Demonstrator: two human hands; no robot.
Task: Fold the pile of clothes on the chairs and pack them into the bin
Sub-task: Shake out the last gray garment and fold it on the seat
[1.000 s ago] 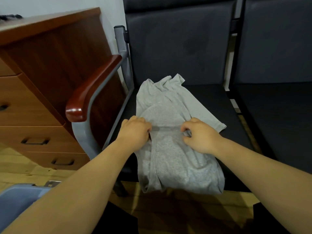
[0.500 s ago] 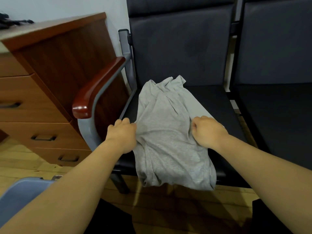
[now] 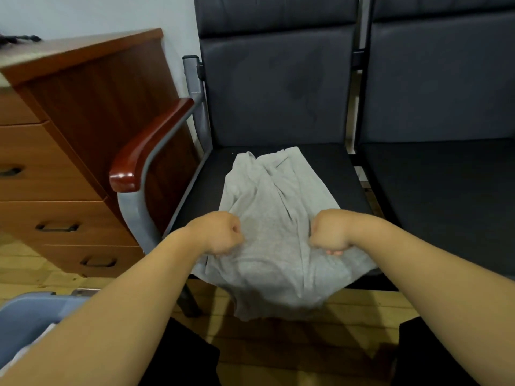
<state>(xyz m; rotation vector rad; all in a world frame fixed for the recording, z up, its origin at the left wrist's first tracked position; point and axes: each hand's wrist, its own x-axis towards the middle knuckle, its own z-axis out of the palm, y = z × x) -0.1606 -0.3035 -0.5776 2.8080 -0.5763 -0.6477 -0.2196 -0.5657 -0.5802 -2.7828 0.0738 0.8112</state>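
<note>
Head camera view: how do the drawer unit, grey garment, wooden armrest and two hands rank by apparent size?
1. the drawer unit, though cut off by the frame
2. the grey garment
3. the wooden armrest, left hand and right hand look close in size; not ranked

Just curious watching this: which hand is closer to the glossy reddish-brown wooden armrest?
Left. The left hand grips the grey cloth garment near the front end of the glossy reddish-brown wooden armrest; the right hand grips it farther right.
</note>
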